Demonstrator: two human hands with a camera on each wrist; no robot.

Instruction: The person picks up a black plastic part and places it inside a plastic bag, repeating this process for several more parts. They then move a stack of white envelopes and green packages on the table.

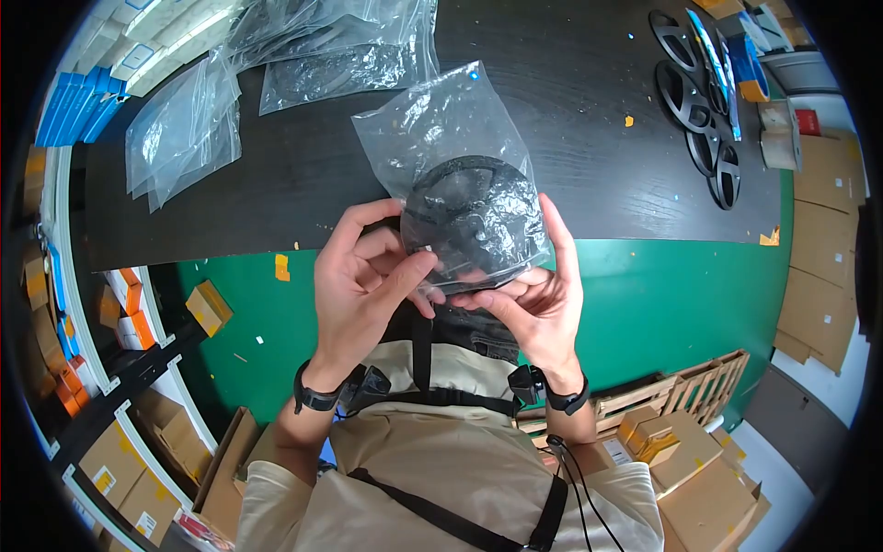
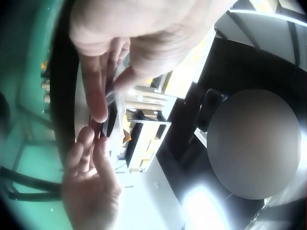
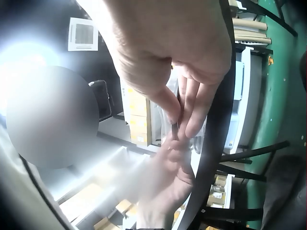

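Left hand (image 1: pixel 354 294) and right hand (image 1: pixel 545 317) fingers pinch a clear bag (image 1: pixel 437 124) holding a round black part (image 1: pixel 471 210).

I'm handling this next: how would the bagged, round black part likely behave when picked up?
The clear bag would probably flop, since its upper end is wrinkled and see-through. The black part inside looks stiffer, keeping a round outline between left hand and right hand. The bag may be slippery, judging by its shiny highlights.
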